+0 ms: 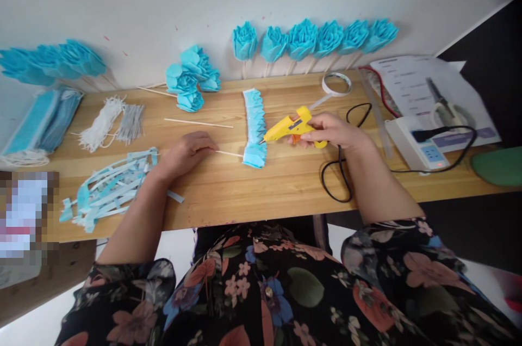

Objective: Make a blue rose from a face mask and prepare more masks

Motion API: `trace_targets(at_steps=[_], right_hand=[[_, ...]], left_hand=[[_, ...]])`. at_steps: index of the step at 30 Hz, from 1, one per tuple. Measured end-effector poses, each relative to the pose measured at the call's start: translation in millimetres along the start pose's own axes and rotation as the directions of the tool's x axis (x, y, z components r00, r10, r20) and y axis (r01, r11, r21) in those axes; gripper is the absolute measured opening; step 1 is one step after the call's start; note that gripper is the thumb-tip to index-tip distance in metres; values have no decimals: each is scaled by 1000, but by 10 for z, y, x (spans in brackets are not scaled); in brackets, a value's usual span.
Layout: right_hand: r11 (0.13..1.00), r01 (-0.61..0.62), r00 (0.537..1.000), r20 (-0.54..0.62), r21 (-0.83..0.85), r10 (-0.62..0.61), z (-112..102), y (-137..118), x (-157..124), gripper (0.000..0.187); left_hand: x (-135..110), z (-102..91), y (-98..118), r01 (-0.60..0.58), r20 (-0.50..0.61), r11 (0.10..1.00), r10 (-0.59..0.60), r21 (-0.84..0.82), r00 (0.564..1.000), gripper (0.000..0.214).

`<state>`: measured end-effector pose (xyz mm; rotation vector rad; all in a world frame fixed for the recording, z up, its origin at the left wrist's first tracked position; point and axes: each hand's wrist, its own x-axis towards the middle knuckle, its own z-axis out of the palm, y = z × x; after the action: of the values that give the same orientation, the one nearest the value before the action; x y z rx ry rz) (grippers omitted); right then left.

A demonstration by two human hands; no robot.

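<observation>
My right hand (326,131) is wrapped round a yellow hot glue gun (289,127). The gun's nozzle points left, at the lower part of a pleated light-blue strip (255,123) lying upright-lengthwise on the table; whether it touches cannot be made out. In my left hand (191,150) one end of a thin wooden stick (228,154) is pinched. The stick's other end meets the lower end of the strip, where the pleats look folded over. A second wooden stick (198,123) lies loose just beyond my left hand.
Blue fabric flowers on sticks (302,39) lean on the wall; more blue flowers (191,78) lie nearer. Left are face masks (41,120), white ear loops (101,123) and cut strips (110,188). Right are a tape roll (336,85), black cord (341,183), power strip (416,144) and scissors (444,106).
</observation>
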<state>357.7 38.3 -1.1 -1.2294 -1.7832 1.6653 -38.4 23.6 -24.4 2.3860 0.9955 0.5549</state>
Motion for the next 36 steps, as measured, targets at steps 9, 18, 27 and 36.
trace_targets(at_steps=[9,18,27,36], right_hand=[[994,68,968,-249,83,-45,-1,31,22,39],[990,100,925,-377,95,-58,28,-12,57,41],[988,112,918,-391,110,-61,36,-20,60,42],[986,132,921,-380,100,-85,13,14,58,40]], left_hand=[[2,13,-11,21,-12,1000,-21,-4,1000,30],[-14,3,-29,37,-16,999,-37,-36,999,30],[-27,-17,-16,54,-12,998,-54,-13,998,32],[-4,22,45,82,-51,995,-80,53,996,23]])
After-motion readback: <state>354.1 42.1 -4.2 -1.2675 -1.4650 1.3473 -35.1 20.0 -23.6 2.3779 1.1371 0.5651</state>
